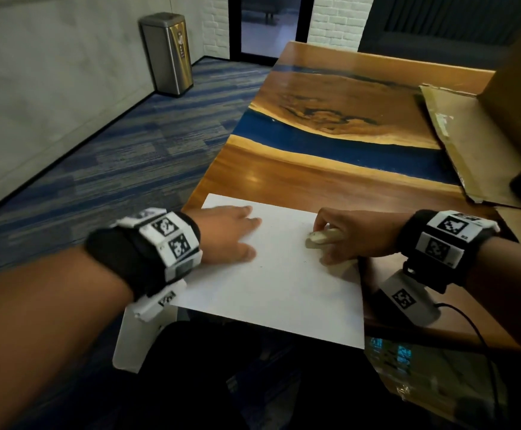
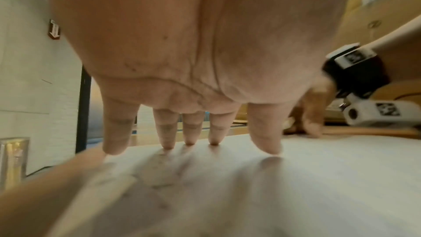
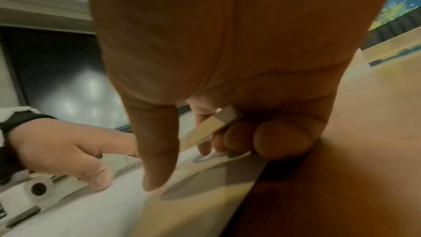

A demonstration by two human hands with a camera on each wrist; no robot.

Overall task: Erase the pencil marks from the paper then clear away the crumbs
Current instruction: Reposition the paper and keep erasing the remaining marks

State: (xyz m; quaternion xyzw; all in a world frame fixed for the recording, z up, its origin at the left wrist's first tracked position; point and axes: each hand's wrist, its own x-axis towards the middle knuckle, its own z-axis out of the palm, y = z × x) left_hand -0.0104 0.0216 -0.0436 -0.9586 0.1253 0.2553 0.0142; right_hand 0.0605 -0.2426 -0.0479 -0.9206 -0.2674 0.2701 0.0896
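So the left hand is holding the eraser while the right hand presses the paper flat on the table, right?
Hands are swapped: the right hand grips the eraser, and the left hand presses the paper flat on the table. The head view shows it.

Each bare forearm wears a black wristband carrying white camera housings with black-and-white square markers.

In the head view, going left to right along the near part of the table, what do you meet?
Left wrist camera band → left hand, flat on the paper → bare middle of the paper → eraser → right hand gripping it → right wrist camera band.
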